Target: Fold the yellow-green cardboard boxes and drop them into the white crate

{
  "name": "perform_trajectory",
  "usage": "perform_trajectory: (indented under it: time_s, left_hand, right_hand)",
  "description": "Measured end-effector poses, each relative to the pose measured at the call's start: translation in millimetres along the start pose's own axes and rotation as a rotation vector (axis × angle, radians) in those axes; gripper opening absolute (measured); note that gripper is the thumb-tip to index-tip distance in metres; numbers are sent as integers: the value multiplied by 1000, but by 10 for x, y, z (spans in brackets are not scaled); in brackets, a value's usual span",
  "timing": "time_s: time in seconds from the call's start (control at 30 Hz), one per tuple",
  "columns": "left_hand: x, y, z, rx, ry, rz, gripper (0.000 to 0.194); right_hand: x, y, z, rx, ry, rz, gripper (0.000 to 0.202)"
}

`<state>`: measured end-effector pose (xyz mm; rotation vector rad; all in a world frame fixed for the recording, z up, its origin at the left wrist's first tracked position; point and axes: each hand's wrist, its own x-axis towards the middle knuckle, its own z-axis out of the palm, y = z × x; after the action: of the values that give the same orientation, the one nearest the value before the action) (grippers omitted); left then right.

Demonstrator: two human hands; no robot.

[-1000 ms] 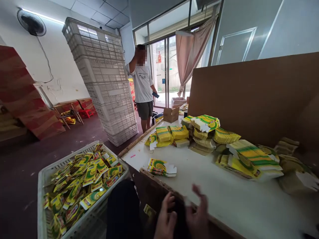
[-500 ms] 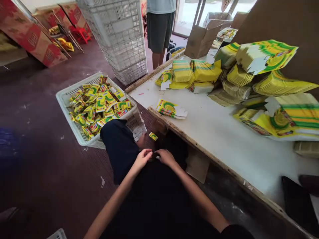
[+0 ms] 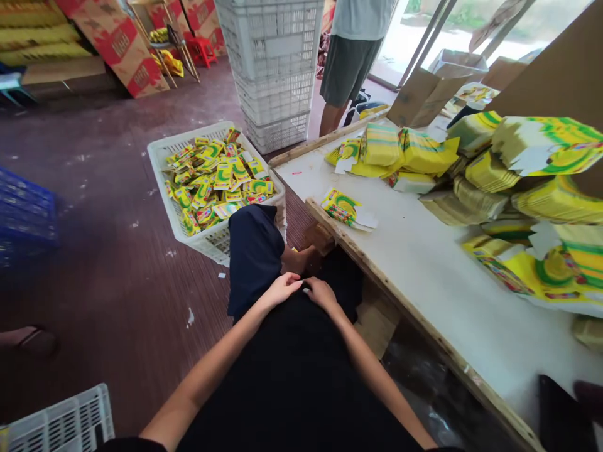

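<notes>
Black shirt at 6 o'clock; left hand and right hand touch it, both curled, can't tell if gripping; white crate at 10 o'clock.

A dark reddish-brown floor, streaked and dotted with white scraps, spreads beneath a long white-topped table with a worn wooden edge. Beyond a tall stack of white plastic lattice crates, a small red plastic stool stands near red-and-tan cardboard cartons. Daylight enters through a dark-framed glass doorway.
</notes>
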<state>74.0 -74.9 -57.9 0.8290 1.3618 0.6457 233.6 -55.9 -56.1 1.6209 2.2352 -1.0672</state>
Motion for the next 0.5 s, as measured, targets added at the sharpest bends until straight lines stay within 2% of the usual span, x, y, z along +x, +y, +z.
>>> perform_trajectory:
  time_s: [0.17, 0.33, 0.43, 0.5]
  left_hand:
    - [-28, 54, 26, -9, -6, 33, 28]
    - [-6, 99, 48, 23, -41, 63, 31]
    - [31, 83, 36, 45, -54, 47, 35]
    - [42, 86, 44, 61, -52, 31, 40]
  right_hand:
    - [-41, -17, -9, 10, 48, 1, 36]
    - [-99, -78, -54, 96, 157, -36, 32]
    - [-192, -118, -201, 181, 274, -74, 31]
    - [-255, -104, -410, 215, 390, -90, 30]
